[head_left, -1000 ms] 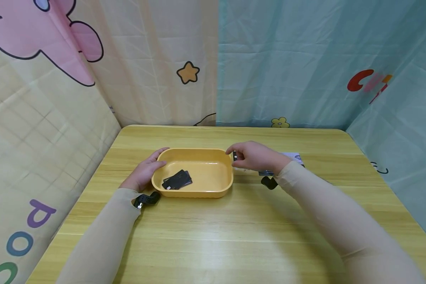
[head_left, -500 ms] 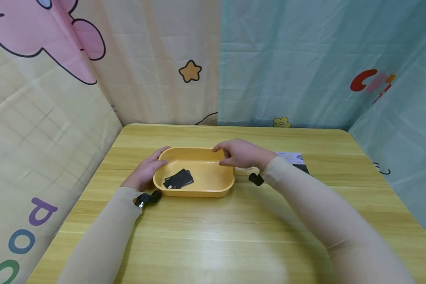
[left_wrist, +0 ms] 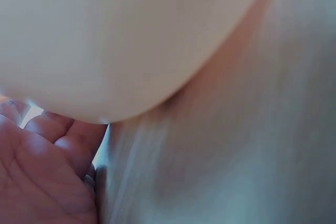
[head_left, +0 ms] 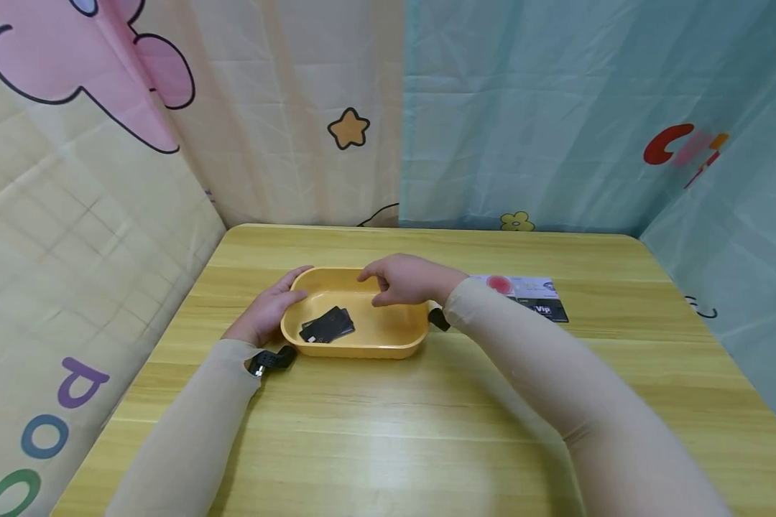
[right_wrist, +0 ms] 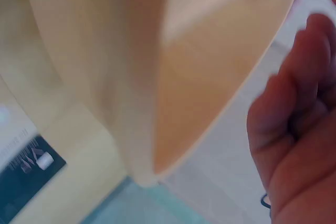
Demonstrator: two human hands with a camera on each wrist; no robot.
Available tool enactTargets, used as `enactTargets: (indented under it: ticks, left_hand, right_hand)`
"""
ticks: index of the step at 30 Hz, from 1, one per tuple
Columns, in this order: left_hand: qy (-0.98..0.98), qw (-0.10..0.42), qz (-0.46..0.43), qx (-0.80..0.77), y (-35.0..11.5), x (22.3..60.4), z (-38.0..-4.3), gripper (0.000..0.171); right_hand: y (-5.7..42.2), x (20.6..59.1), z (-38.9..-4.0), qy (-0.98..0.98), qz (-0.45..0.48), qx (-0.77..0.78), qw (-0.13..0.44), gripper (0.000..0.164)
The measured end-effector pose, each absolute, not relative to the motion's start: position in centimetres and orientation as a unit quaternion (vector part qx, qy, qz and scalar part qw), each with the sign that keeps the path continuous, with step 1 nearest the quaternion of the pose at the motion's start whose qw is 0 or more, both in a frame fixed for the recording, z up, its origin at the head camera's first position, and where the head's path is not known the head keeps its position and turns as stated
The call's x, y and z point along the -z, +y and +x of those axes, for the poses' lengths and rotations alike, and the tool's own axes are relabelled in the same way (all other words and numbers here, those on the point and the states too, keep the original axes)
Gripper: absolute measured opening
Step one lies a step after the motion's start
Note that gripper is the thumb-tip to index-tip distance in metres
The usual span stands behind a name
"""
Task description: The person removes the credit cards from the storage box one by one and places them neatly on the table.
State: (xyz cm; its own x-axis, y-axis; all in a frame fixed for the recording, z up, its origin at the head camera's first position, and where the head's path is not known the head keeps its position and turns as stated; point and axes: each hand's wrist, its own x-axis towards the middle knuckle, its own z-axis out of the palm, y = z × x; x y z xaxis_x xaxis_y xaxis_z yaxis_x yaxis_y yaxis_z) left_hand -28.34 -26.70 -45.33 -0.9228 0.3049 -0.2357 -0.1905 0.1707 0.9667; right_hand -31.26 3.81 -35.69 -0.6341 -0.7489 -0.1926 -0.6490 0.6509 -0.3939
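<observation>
My left hand (head_left: 261, 310) grips the left end of a yellow plastic tray (head_left: 388, 352), thumb inside the rim and fingers along the outside. In the left wrist view the curled fingers (left_wrist: 79, 142) lie against the tray's underside. A few black cards (head_left: 326, 327) overlap in the tray's left part. Above the tray's right half hangs my right hand (head_left: 404, 280), index finger and thumb apart with nothing seen between them. In the right wrist view its fingers (right_wrist: 273, 103) are loosely bent beside the tray wall (right_wrist: 210, 77).
Several printed cards lie on the wooden table right of the tray: a black one marked Vip (head_left: 543, 309), and a white one with a red round print (head_left: 500, 285). My right forearm (head_left: 524, 352) partly covers them. Patterned curtains (head_left: 524, 115) hang behind the table.
My right hand has moved left, from the tray's right rim to over its inside, and the cards on the right show more. The left hand keeps its grip on the tray.
</observation>
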Motion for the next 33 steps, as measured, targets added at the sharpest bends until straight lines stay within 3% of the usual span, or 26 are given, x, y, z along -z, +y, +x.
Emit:
enactTargets:
  ticks: [14, 33]
  left_hand:
    - [0.748, 0.201, 0.031, -0.632, -26.8, 45.0, -28.4, 0.057]
    - [0.746, 0.203, 0.031, -0.633, -26.8, 45.0, -28.3, 0.057]
  right_hand:
    - [0.5, 35.1, -32.0, 0.889, -0.404, 0.120, 0.182, 0.055]
    - [-4.2, 41.1, -33.3, 0.860, -0.400, 0.136, 0.286, 0.064]
